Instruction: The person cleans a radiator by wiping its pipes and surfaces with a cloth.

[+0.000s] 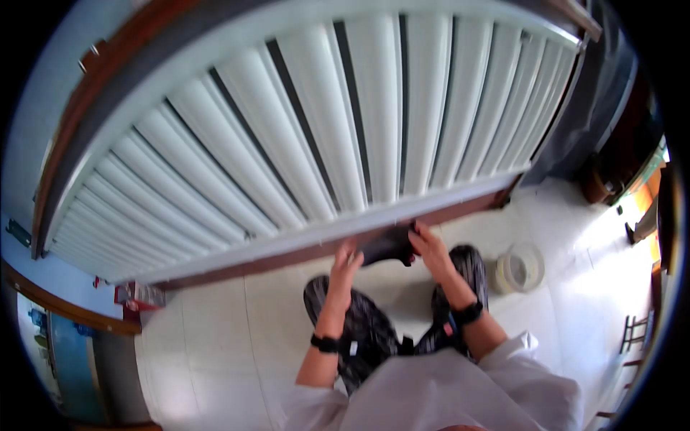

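Note:
A dark grey cloth (387, 248) is stretched between my two hands, low in front of the white slatted radiator (377, 100). My left hand (346, 264) grips the cloth's left end, its fingers slightly blurred. At the other end, my right hand (429, 248) pinches the cloth with the thumb on top. Both hands are above the floor, near the brown baseboard (287, 260) under the radiator. My knees are bent on either side below them.
A translucent bucket (505, 277) stands on the pale tiled floor (215, 345) right of my knee. By the radiator's lower left end is a red and white box (140, 297). A dark cover (575, 144) hangs at the right, with a brown pot (596, 188) beneath it.

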